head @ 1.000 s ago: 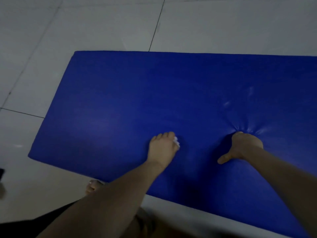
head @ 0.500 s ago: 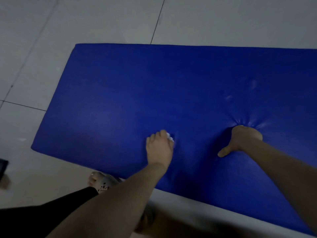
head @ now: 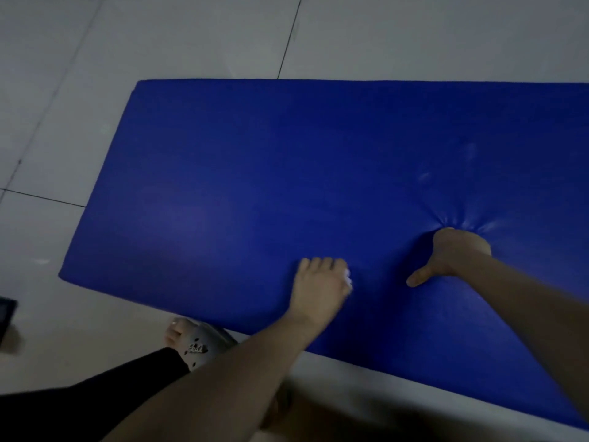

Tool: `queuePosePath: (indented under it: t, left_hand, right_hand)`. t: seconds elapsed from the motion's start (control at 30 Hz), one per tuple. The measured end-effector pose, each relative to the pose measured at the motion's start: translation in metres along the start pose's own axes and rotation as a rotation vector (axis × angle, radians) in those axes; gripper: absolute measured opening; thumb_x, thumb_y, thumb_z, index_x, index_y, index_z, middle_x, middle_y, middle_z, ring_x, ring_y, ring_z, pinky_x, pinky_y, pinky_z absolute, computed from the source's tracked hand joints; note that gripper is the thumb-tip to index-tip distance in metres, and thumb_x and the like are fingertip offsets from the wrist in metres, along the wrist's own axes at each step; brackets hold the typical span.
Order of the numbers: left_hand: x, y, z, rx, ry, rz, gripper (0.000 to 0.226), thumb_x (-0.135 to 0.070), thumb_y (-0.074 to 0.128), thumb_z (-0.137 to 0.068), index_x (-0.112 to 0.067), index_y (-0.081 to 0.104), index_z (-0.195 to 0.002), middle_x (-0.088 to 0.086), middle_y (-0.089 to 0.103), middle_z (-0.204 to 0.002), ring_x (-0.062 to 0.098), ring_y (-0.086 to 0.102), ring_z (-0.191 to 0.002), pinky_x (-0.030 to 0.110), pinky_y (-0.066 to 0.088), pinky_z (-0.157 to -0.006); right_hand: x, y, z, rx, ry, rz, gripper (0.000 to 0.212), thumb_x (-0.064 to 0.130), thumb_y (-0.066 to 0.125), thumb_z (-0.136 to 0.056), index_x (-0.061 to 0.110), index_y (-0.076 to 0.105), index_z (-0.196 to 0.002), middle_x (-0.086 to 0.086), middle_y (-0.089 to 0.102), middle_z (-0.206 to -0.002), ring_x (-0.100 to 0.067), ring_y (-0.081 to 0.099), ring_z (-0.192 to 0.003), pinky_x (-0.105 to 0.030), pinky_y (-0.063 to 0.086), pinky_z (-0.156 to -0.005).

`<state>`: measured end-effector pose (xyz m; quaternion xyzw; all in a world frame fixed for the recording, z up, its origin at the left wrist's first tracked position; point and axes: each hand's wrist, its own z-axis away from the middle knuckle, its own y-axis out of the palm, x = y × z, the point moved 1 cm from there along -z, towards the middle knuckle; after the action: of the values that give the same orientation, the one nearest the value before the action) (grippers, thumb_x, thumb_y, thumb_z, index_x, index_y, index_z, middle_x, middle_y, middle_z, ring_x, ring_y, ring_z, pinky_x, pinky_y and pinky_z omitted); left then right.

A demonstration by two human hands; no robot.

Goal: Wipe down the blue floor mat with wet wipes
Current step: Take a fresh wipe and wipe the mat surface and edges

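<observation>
Blue floor mat (head: 255, 173): lies flat on the floor and fills the middle and right of the view. Its far long edge runs straight across, its left short edge slants down to a near-left corner, and its near long edge slants down to the right. The right end is cut off by the frame.
Open room: broad bare blue surface lies beyond and to the left of both hands.
Tiled floor (head: 191, 36): pale tiles with dark grout lines border the mat on its far, left and near sides.
Right hand (head: 459, 250): arm stretched straight, pressing into the mat, which dents and creases around it. The thumb sticks out to the left; the fingers are hidden, so I cannot tell how they lie.
Left hand (head: 318, 282): palm down near the mat's near edge, fingers close together.
Black trouser leg (head: 79, 400): bottom left, over the floor.
Slipper (head: 199, 344): pale, perforated, on the floor just beside the near edge.
Wet wipe (head: 348, 279): white, pressed under the left hand, only a bit showing at the hand's right side.
Dark object (head: 6, 311): at the left frame edge, unidentifiable.
</observation>
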<state>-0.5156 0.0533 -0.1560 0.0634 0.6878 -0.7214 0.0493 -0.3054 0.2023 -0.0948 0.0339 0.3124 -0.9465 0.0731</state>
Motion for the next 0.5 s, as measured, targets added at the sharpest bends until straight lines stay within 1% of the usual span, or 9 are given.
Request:
queuePosePath:
  t: [0.1, 0.17, 0.23, 0.33, 0.37, 0.4, 0.5]
  left_hand:
    - [0.067, -0.012, 0.004, 0.004, -0.194, -0.111, 0.015, -0.035, 0.060, -0.090, -0.020, 0.058, -0.087, 0.002, 0.063, -0.076, 0.027, 0.058, -0.069, 0.039, 0.039, -0.068]
    - [0.105, -0.019, 0.010, -0.008, -0.333, -0.143, 0.019, -0.034, 0.056, -0.096, -0.017, 0.056, -0.087, 0.006, 0.062, -0.076, 0.030, 0.057, -0.069, 0.040, 0.036, -0.067]
    - [0.123, -0.023, 0.015, -0.035, -0.513, -0.074, 0.022, -0.034, 0.051, -0.099, -0.017, 0.049, -0.085, 0.007, 0.062, -0.076, 0.031, 0.056, -0.070, 0.040, 0.036, -0.069]
    - [0.112, -0.021, 0.018, -0.113, -0.806, 0.068, 0.024, -0.034, 0.046, -0.102, -0.018, 0.043, -0.085, 0.007, 0.064, -0.078, 0.028, 0.056, -0.071, 0.040, 0.040, -0.072]
    - [0.099, -0.018, 0.019, -0.123, -0.843, 0.101, 0.023, -0.033, 0.047, -0.102, -0.018, 0.044, -0.085, 0.006, 0.065, -0.078, 0.027, 0.057, -0.070, 0.040, 0.041, -0.072]
    - [0.084, -0.015, 0.020, -0.120, -0.832, 0.125, 0.022, -0.032, 0.050, -0.101, -0.018, 0.047, -0.085, 0.004, 0.065, -0.077, 0.026, 0.058, -0.069, 0.040, 0.042, -0.071]
    - [0.028, -0.007, 0.024, -0.078, -0.694, 0.138, 0.018, -0.032, 0.063, -0.092, -0.020, 0.054, -0.082, -0.002, 0.066, -0.074, 0.023, 0.059, -0.067, 0.038, 0.045, -0.069]
  right_hand:
    - [0.001, -0.001, 0.001, 0.007, 0.005, -0.004, 0.096, 0.079, 0.085, -0.037, 0.017, 0.048, -0.100, 0.006, 0.051, -0.094, -0.020, 0.056, -0.087, -0.034, 0.045, -0.064]
    - [0.002, -0.001, 0.002, 0.010, 0.009, -0.003, 0.096, 0.079, 0.085, -0.037, 0.017, 0.048, -0.101, 0.006, 0.051, -0.093, -0.019, 0.056, -0.086, -0.034, 0.044, -0.063]
    - [0.002, 0.000, 0.001, 0.007, 0.015, -0.012, 0.097, 0.079, 0.086, -0.037, 0.018, 0.048, -0.102, 0.006, 0.051, -0.094, -0.020, 0.056, -0.087, -0.034, 0.045, -0.066]
    - [0.001, 0.001, 0.000, 0.002, 0.012, -0.013, 0.098, 0.079, 0.086, -0.036, 0.017, 0.049, -0.103, 0.004, 0.053, -0.098, -0.020, 0.057, -0.089, -0.035, 0.046, -0.068]
    - [0.002, 0.001, 0.000, 0.000, 0.011, -0.012, 0.099, 0.079, 0.086, -0.035, 0.017, 0.049, -0.103, 0.004, 0.054, -0.100, -0.020, 0.057, -0.090, -0.035, 0.047, -0.068]
    - [0.002, 0.001, 0.000, 0.002, 0.010, -0.010, 0.098, 0.079, 0.086, -0.035, 0.017, 0.049, -0.103, 0.004, 0.054, -0.100, -0.020, 0.057, -0.090, -0.035, 0.047, -0.068]
    - [0.004, 0.000, 0.000, 0.011, 0.013, -0.001, 0.096, 0.078, 0.086, -0.037, 0.018, 0.050, -0.101, 0.005, 0.053, -0.096, -0.020, 0.056, -0.088, -0.035, 0.045, -0.066]
